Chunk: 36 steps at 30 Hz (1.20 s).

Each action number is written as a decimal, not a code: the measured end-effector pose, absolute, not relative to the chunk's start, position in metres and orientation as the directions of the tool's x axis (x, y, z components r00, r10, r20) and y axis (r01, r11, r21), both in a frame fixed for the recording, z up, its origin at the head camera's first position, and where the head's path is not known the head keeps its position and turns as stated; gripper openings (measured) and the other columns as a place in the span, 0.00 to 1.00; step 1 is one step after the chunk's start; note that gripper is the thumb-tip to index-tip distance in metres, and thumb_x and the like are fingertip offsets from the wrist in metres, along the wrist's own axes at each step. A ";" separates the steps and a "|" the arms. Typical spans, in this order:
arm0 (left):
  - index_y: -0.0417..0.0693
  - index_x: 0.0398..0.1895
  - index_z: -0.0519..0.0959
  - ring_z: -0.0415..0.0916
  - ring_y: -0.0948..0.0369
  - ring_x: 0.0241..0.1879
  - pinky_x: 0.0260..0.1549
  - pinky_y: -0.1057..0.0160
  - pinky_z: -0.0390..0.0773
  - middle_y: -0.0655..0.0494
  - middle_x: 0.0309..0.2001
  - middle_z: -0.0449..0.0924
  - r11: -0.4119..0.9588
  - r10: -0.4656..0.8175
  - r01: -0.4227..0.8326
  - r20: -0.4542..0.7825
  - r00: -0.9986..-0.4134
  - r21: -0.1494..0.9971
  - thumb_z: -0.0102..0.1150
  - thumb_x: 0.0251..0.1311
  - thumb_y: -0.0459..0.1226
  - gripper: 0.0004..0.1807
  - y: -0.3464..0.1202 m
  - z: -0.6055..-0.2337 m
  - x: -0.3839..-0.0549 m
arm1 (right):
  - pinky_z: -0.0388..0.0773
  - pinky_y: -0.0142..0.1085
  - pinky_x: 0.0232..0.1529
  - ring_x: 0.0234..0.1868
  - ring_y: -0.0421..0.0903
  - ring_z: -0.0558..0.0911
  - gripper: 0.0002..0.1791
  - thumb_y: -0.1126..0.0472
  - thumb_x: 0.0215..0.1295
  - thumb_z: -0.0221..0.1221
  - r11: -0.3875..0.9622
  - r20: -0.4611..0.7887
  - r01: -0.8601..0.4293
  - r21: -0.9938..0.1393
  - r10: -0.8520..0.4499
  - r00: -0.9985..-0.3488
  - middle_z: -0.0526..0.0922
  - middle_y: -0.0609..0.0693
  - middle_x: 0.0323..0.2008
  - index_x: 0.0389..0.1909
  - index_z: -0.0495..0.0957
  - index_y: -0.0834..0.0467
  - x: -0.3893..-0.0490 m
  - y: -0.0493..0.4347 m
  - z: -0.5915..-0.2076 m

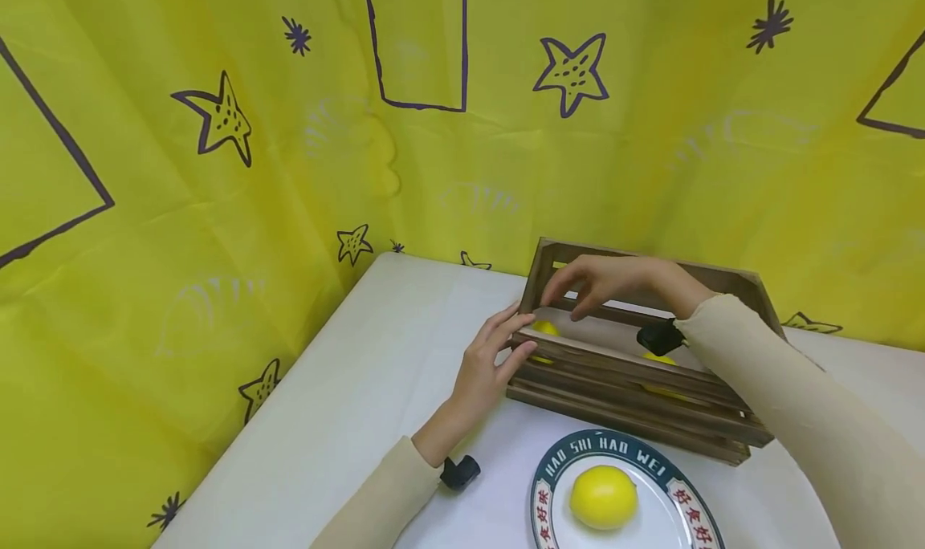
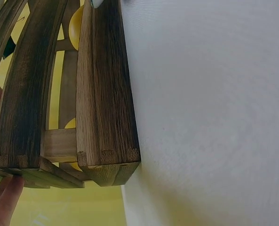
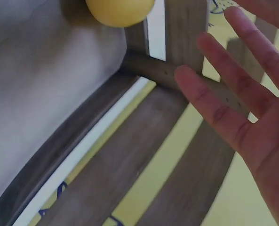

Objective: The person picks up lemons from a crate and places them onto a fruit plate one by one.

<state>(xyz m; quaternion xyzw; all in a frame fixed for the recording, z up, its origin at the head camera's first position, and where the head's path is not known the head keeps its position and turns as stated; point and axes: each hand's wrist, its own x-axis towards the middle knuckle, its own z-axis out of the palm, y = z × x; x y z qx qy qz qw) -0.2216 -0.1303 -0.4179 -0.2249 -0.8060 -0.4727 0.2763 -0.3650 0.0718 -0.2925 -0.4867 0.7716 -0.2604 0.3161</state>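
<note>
A brown slatted wooden crate (image 1: 636,412) stands on the white table. My left hand (image 1: 480,364) rests on its left front corner, fingers fairly straight, fingertips at the rim and thumb along the front slat. Over the crate's left part hangs my right hand (image 1: 610,276), palm down; in the right wrist view its fingers (image 3: 219,106) are spread and hold nothing. Inside the crate a lemon (image 1: 547,328) lies in the left corner, below the right fingertips. Another lemon (image 1: 659,359) sits further right, partly hidden by the front slats.
In front of the crate is a round plate (image 1: 560,453) with a green lettered rim, bearing one lemon (image 1: 603,497). A yellow curtain (image 1: 462,156) with drawn stars hangs behind and to the left. The white table (image 1: 347,396) extends left of the crate.
</note>
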 end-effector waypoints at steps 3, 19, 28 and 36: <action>0.50 0.61 0.74 0.72 0.52 0.62 0.52 0.67 0.80 0.47 0.67 0.67 0.451 0.115 0.630 0.659 -0.744 0.632 0.61 0.65 0.36 0.21 -0.128 -0.417 -0.221 | 0.76 0.54 0.60 0.62 0.59 0.72 0.20 0.72 0.59 0.64 0.432 -0.290 -0.577 -0.693 -0.900 -0.325 0.78 0.54 0.57 0.53 0.80 0.59 -0.367 0.066 -0.301; 0.50 0.61 0.74 0.73 0.53 0.61 0.52 0.67 0.79 0.48 0.67 0.67 0.462 0.108 0.616 0.649 -0.753 0.638 0.60 0.65 0.36 0.20 -0.126 -0.417 -0.220 | 0.74 0.53 0.61 0.65 0.66 0.67 0.32 0.78 0.56 0.55 0.643 -0.560 -0.628 -0.438 -0.742 -0.369 0.65 0.64 0.67 0.65 0.66 0.66 -0.369 0.045 -0.338; 0.51 0.60 0.74 0.73 0.53 0.61 0.52 0.65 0.80 0.47 0.67 0.67 0.467 0.113 0.617 0.649 -0.752 0.634 0.60 0.65 0.36 0.20 -0.129 -0.418 -0.221 | 0.68 0.54 0.63 0.58 0.55 0.67 0.32 0.82 0.55 0.53 0.623 -0.575 -0.683 -0.381 -0.738 -0.353 0.68 0.61 0.62 0.63 0.69 0.64 -0.369 0.042 -0.346; 0.52 0.61 0.73 0.72 0.53 0.62 0.53 0.68 0.79 0.48 0.68 0.66 0.473 0.113 0.609 0.641 -0.759 0.637 0.60 0.66 0.37 0.20 -0.132 -0.418 -0.222 | 0.71 0.51 0.62 0.59 0.54 0.68 0.34 0.81 0.53 0.59 0.611 -0.569 -0.682 -0.402 -0.750 -0.338 0.69 0.57 0.63 0.62 0.72 0.59 -0.377 0.044 -0.349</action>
